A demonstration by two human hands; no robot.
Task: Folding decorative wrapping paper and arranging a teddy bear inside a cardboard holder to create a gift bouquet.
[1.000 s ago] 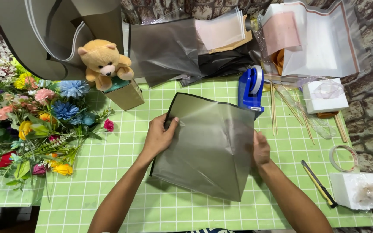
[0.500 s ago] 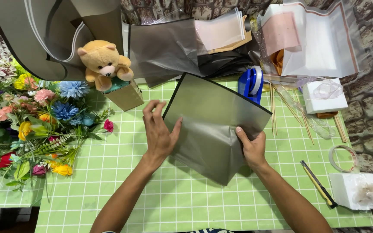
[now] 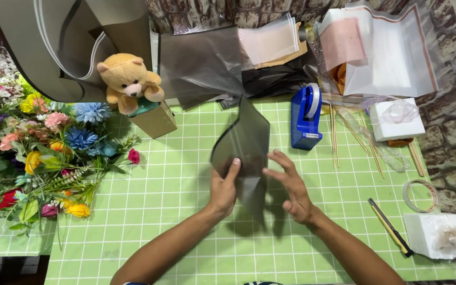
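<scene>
Dark translucent sheet [image 3: 245, 140] held upright above green gridded desk [image 3: 159, 211], near blue tape dispenser [image 3: 305, 117]. Lower edge pinched by left hand [image 3: 224, 189]; right hand [image 3: 291, 184] spread, fingers just beside sheet. Judged light, thin, floppy, crease-prone, slippery; best gripped along edges.

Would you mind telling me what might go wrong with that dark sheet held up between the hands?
The dark translucent sheet stands on edge, pinched only low down by the left hand, with the right hand open beside it. It may flop over or crease. Its upper edge reaches toward the blue tape dispenser and thin wooden sticks, so a swing could snag there.
</scene>
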